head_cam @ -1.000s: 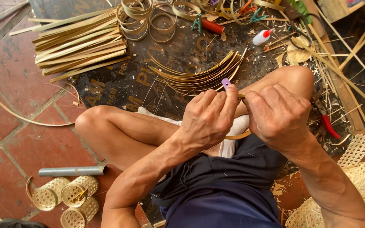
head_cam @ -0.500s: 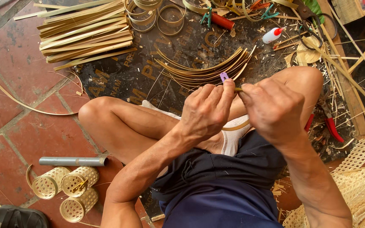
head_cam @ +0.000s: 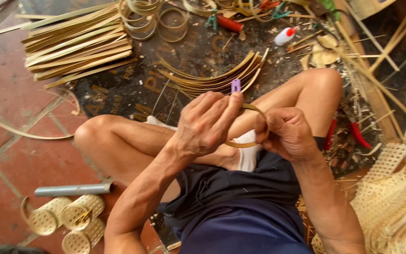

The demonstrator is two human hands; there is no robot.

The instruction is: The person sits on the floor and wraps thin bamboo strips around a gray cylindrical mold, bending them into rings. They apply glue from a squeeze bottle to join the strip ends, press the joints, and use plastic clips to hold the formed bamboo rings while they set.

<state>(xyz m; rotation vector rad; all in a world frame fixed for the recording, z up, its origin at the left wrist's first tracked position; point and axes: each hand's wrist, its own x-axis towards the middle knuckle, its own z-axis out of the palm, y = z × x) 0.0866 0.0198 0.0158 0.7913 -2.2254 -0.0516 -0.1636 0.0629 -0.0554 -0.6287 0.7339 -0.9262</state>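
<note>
Bamboo strip hoop: thin, bent into a ring above the lap, its plane roughly facing the camera, spanning left to right between both hands. Left hand: fingers closed, pinching the hoop's upper left arc beside a small purple clip, possibly fastened on it. Right hand: curled shut on the right arc, equally near. Curved strips lay farther off

This was a floor-level bamboo craft workshop: a stack of long split pale bamboo slats lay on the red tiled floor, beside coiled bamboo strip rings, curved thin bamboo strips, 3 small woven cylindrical baskets and red-handled pliers
</note>
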